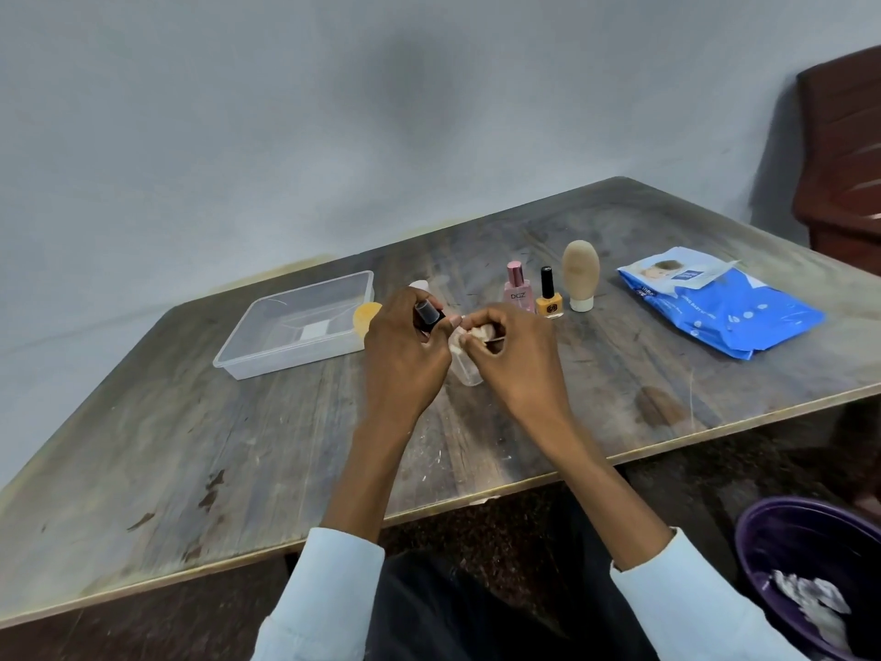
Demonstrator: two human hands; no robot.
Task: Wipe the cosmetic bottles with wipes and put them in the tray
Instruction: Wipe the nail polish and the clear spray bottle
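Lower right corner of the frame: purple bin (782, 541) with crumpled used wipes (810, 601) inside. Mid-frame, over the tabletop (190, 446), my two hands meet. Left hand (405, 355): grip curled around a clear bottle (465, 374), its dark cap (428, 317) poking out above my fingers. Right hand (517, 355): grip pinching a small pale wipe (479, 332) against the bottle, though the wipe is mostly hidden, so I may be misjudging it. Left of centre, a clear plastic tray (248, 364); something round and orange (366, 314) sits at its right end. Farther back, right of centre: pink perfume bottle (517, 291), yellow nail polish (549, 302), beige tube (580, 274) standing on its cap. Far right, blue wipes pack (724, 312).
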